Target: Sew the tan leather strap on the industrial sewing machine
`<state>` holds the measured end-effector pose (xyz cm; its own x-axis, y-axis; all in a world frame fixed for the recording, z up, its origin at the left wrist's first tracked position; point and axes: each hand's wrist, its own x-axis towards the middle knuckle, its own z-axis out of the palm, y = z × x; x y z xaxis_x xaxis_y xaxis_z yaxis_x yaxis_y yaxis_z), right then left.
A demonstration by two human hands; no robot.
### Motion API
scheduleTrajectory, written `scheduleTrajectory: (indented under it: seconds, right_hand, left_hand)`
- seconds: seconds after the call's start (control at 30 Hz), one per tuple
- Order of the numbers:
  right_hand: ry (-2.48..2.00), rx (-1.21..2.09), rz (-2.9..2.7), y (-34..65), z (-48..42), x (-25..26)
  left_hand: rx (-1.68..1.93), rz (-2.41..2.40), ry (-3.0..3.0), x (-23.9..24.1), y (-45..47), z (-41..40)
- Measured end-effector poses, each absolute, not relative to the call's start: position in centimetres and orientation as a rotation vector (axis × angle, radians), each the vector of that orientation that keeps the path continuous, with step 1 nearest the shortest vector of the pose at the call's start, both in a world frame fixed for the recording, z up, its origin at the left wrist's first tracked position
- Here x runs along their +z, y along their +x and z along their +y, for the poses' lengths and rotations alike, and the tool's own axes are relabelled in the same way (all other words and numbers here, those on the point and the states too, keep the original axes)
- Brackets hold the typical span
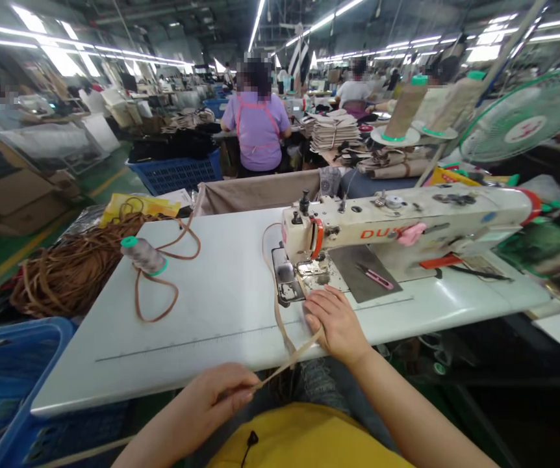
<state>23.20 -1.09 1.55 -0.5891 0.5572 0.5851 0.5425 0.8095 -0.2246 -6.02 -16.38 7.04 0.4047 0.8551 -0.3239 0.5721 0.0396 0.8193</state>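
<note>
- Two bare hands in view, both on one thin tan leather strap [280,318] that runs from the sewing machine's needle area down over the table's near edge.
- Left hand [216,396]: below the table's near edge, over the lap; fingers curled in, thumb and forefinger pinching the strap's lower end. The strap runs taut from this pinch up to the right hand.
- Right hand [336,322]: palm down at the table's near edge, just in front of the presser-foot area; fingers loosely together and slightly bent, pressing the strap against the table where it crosses the edge.
- Strap path: loops up the left side of the cream-white industrial sewing machine [397,224] head, comes down past the metal needle plate [287,283], then passes under the right hand.
- White flat work table [212,305]: broad bare area left of the machine. On it, a grey thread cone with green ends [144,255] lying on its side, with a brown leather cord loop [163,286] around it.
- Left table edge: heap of brown leather cords [65,273] hanging off; blue plastic crate [12,364] below.
- Small pink thread snips [376,277] lie on the machine bed, well apart from the right hand.
- Beyond the table's far edge: a person in a purple shirt [258,130], seated facing away.
</note>
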Motion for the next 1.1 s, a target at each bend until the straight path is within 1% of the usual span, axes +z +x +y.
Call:
scheduleTrajectory:
  seconds: [0.23, 0.37, 0.5, 0.6, 0.7, 0.83, 1.0, 1.1]
  right_hand:
    - [-0.767, 0.000, -2.326, 23.2, -1.0, 1.6]
    - [-0.713, 0.024, -2.323, 23.4, -0.9, 1.4]
    - [-0.662, 0.065, -2.333, 23.6, -0.9, 1.2]
    - [-0.673, 0.042, -2.344, 23.6, -0.9, 1.2]
    - [-0.656, 0.009, -2.351, 23.7, -0.6, 1.1]
    - [-0.595, -0.046, -2.353, 23.8, -0.1, 0.6]
    - [-0.565, -0.046, -2.343, 23.8, 0.2, 0.2]
    - [-0.579, -0.039, -2.342, 23.8, 0.1, 0.2]
  left_hand:
    - [0.372, 1.272, 1.672, 6.2, -6.9, -16.9]
    - [0.578, 1.318, 1.715, 6.0, -7.1, -16.3]
    - [0.853, 1.584, 1.799, 4.8, -8.7, -15.1]
    - [0.918, 1.870, 1.938, 3.2, -10.3, -14.0]
    - [0.835, 2.091, 1.981, 2.0, -11.4, -12.9]
    - [0.697, 2.193, 1.970, 1.5, -12.5, -11.4]
    - [0.663, 2.381, 1.781, 1.1, -12.8, -10.4]
    - [0.586, 2.310, 1.879, 0.5, -10.7, -11.2]
